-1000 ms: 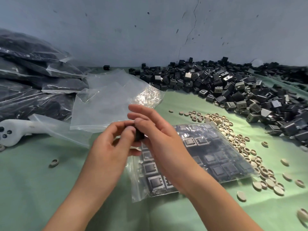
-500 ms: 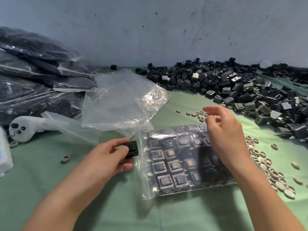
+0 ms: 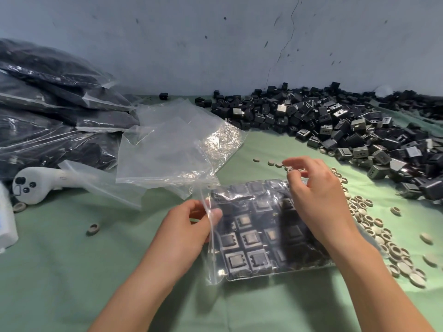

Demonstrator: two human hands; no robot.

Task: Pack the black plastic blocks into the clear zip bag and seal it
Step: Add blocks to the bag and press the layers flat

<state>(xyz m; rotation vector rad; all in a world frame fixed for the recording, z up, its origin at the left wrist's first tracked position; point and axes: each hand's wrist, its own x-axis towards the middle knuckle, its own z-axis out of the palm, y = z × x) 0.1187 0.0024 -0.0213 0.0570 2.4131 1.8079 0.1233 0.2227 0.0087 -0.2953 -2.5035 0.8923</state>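
- Left hand [image 3: 191,226]: thumb and fingers pinch the open left edge of the clear zip bag [image 3: 211,271] and lift the film a little.
- The bag lies flat on the green cloth [image 3: 72,271] in front of me, with black plastic blocks [image 3: 250,238] in rows inside.
- Right hand [image 3: 318,200]: over the bag's far corner, fingers loosely curled at the beige rings [image 3: 374,226]. I cannot tell if they hold one.
- Loose pile of blocks [image 3: 335,125] heaped far right, by the wall.
- Empty clear bags [image 3: 172,149] just behind the left hand, filled bags [image 3: 48,111] stacked far left.
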